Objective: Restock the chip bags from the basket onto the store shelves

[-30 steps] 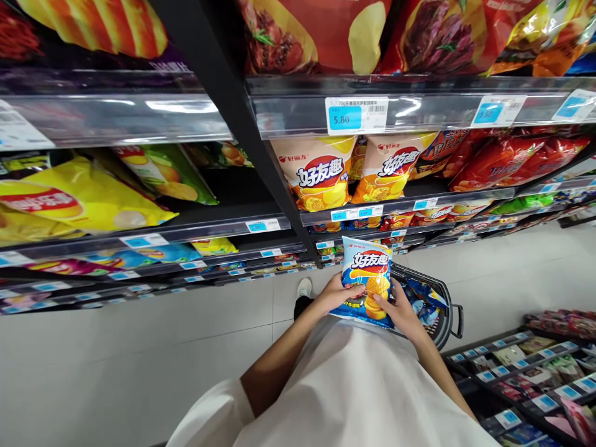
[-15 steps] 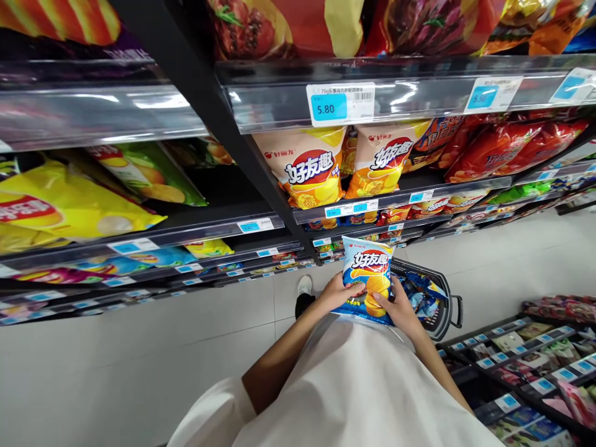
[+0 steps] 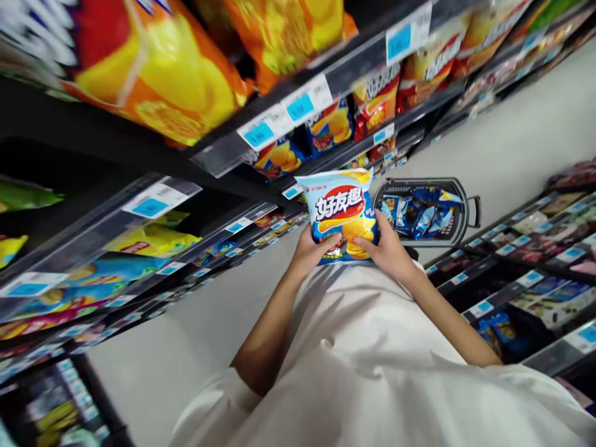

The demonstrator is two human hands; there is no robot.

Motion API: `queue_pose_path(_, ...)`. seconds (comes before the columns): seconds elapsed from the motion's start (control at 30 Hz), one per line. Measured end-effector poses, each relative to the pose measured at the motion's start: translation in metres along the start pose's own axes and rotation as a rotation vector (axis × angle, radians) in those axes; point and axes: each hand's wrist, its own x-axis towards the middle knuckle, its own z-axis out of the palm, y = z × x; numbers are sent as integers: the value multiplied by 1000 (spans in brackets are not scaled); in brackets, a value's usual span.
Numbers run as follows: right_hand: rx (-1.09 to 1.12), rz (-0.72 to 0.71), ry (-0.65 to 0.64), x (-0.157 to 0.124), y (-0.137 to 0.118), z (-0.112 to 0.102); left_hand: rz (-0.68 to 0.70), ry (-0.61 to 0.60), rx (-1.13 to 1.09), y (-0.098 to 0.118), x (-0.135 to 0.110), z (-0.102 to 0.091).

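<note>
A light-blue and dark-blue bag of potato chips (image 3: 342,208) is held in front of my body, its printed front facing up toward me. My left hand (image 3: 310,251) grips its lower left edge with the thumb on the front. On the opposite side my right hand (image 3: 386,245) grips the bag, its thumb also lying on the front. Fingers behind the bag are hidden. Just beyond my right hand is a dark shopping basket (image 3: 459,236) with several blue packets (image 3: 421,211) in it.
Shelves of chip bags run along the left and ahead, with large orange-yellow bags (image 3: 172,81) close by and price tags (image 3: 274,118) on the shelf edge. Another low shelf rack (image 3: 498,267) stands at right. Pale floor (image 3: 186,347) lies between.
My view has turned and come closer to the shelf. The chip bag appears higher and larger, still in both hands. More of the basket shows.
</note>
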Motion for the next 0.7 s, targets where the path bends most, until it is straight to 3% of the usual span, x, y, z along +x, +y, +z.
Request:
queue_pose_path(0.3, 97, 11, 156, -13, 28, 1, 135, -127, 69, -5, 22, 1)
queue_pose_path(0.7, 118, 46, 201, -11, 24, 4, 126, -184, 102, 1, 32, 2)
